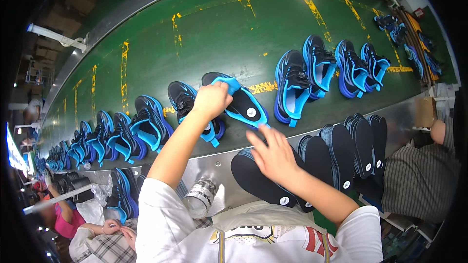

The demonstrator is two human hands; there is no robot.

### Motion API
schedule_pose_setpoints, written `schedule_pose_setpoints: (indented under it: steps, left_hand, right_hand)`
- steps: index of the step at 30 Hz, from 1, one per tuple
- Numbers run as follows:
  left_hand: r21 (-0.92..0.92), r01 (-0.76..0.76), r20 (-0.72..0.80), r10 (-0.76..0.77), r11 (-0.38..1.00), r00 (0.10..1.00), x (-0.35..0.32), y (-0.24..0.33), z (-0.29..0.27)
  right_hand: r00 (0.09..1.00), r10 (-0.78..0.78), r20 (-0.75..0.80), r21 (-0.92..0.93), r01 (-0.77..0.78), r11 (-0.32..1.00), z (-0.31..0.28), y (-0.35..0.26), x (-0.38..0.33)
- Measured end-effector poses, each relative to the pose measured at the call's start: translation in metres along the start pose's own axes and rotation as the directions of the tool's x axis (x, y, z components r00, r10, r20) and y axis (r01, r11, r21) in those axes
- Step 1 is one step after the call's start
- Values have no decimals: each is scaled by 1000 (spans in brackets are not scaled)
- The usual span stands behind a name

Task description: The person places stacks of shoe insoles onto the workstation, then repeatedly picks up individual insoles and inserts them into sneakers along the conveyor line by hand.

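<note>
Stickers, small, round and white, marked the black insoles [312, 165] stacked beside the green conveyor belt [214, 34]. The left hand [211, 100] gripped a blue-and-black sneaker's tongue [228, 84] on the belt, its fingers hidden. The right hand [274, 153] lay open on the insoles, near a bottle [200, 196] with a dark label.

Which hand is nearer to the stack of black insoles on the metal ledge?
The right. The right hand lies on the stack of black insoles, fingers spread. The left hand is up on the green belt, holding an insole at a blue-and-black shoe.
</note>
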State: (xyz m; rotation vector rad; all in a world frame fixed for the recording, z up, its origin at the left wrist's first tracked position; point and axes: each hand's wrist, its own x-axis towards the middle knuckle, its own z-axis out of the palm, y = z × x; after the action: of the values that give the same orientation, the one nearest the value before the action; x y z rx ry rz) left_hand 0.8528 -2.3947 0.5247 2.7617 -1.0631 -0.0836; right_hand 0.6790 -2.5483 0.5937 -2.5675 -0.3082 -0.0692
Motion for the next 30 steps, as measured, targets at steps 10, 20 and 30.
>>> schedule_pose_setpoints:
  steps: [10,20,30]
  left_hand:
    - [-981,90,170,-543,-171,822,-20,3,-57]
    - [-701,23,-146,-175,713,974,49,76,-40]
    - [-68,-249,-213,229,966,950,107,125,4]
  right_hand:
    - [960,119,252,-161,-79,984,-8,-9,-142]
    - [900,360,244,466,-435,771,-46,-5,-147]
    - [865,497,-67,273,-463,843,-118,38,-133]
